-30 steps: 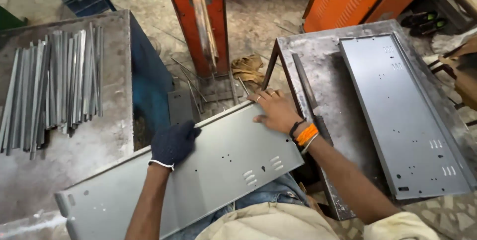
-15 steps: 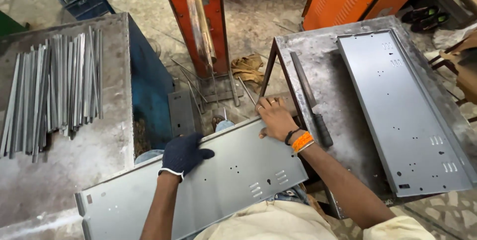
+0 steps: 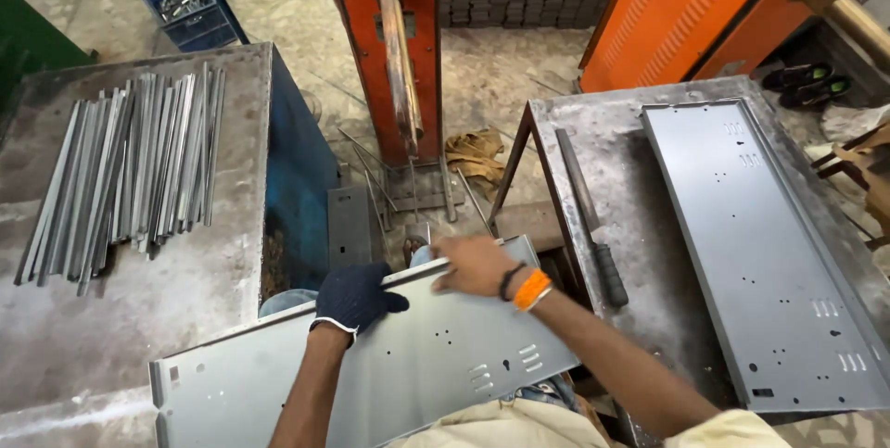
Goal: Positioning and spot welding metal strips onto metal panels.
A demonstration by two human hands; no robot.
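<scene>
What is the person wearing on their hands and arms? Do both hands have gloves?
Only one does. The left hand wears a dark navy knitted glove with a pale edge at the cuff. The right hand is bare, with a bright orange band and a thin black band on the wrist. Both forearms are uncovered, and a bit of pale yellow sleeve shows near the right shoulder.

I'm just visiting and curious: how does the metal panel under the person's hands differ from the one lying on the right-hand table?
The held panel lies slanted across the person's lap, under the gloved left hand and bare right hand; the table panel rests flat and untouched on the right table. The held panel is partly hidden by the arms; the table panel shows almost whole. Both are grey sheet metal with raised edges, small holes and slots.
</scene>
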